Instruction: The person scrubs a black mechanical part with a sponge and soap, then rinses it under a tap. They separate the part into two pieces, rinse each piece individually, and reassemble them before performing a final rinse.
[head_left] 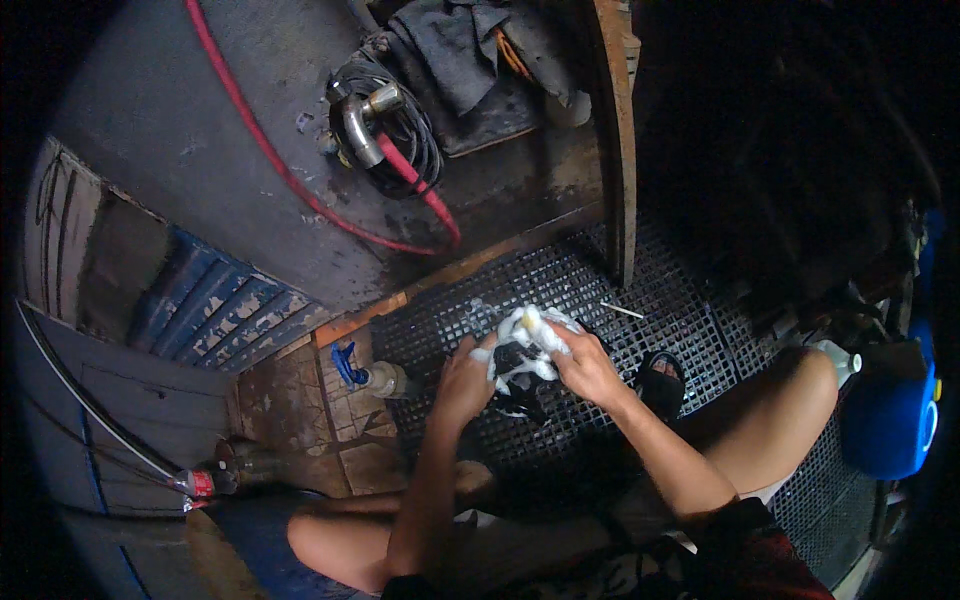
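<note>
Squatting over a black plastic floor grid (640,300), the person works with both hands on a dark object covered in white foam (528,350), which is held just above the grid, in front of the knees. The left hand (465,380) is curled against the left side of this soapy object, fingers bent around it. The right hand (585,365) is closed over its upper right part, fingers pressed into the foam. What exactly the object is, I cannot tell; it looks like dark cloth or a shoe.

Just beside the right wrist, a black sandal (662,385) lies on the grid. To the left of the left hand, on the brown tiles, there is a small bottle with a blue handle (370,375). Farther to the left a plastic bottle with a red label (205,483) lies on the floor. Above, a metal tap (362,125) sticks out of the wall with coiled black hose around it, and a red hose (290,175) runs across the wall. A blue container (890,420) stands at the right edge.
</note>
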